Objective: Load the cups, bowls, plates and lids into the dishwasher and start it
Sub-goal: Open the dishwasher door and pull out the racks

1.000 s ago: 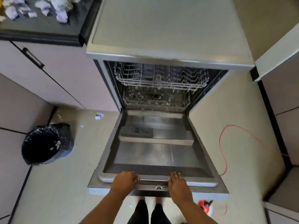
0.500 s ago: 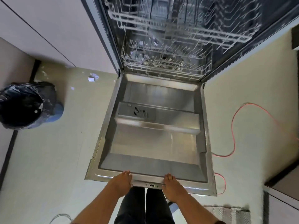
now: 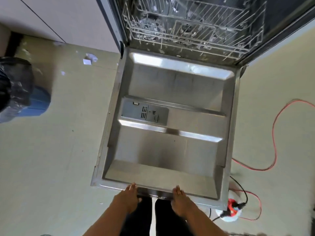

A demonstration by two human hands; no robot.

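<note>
Dishwasher door (image 3: 170, 150) is now seen lowered further than a sec ago, lying close to flat w/ its steel inner face up; it fills the centre of the view. Nearest, at 6 o'clock, the door's front edge is held by both hands: left hand (image 3: 127, 199) at approx 7 o'clock of the door, right hand (image 3: 180, 201) at approx 5 o'clock, fingers pressed together and hooked over the lip, thumbs not clearly seen. Compared w/ 1 s ago the view has been tipped down and moved closer, so the counter top is no longer shown. At mid-door, the detergent dispenser (image 3: 144, 113) is seen toward 9 o'clock, lid shut. Beyond, at 12 o'clock, the lower rack (image 3: 196, 36) is seen inside the tub, not pulled out; whitish bits lie in it, too blurred to id. No cups, bowls, plates or lids are in view. Off to 9 o'clock a bin w/ black liner (image 3: 15, 89) stands on the floor; at 3 to 4 o'clock a red cable (image 3: 274, 133) is looped, well clear of the door. Judged: opening is nearly done, loading not yet begun; rack prob. needs pulling out next.
</note>
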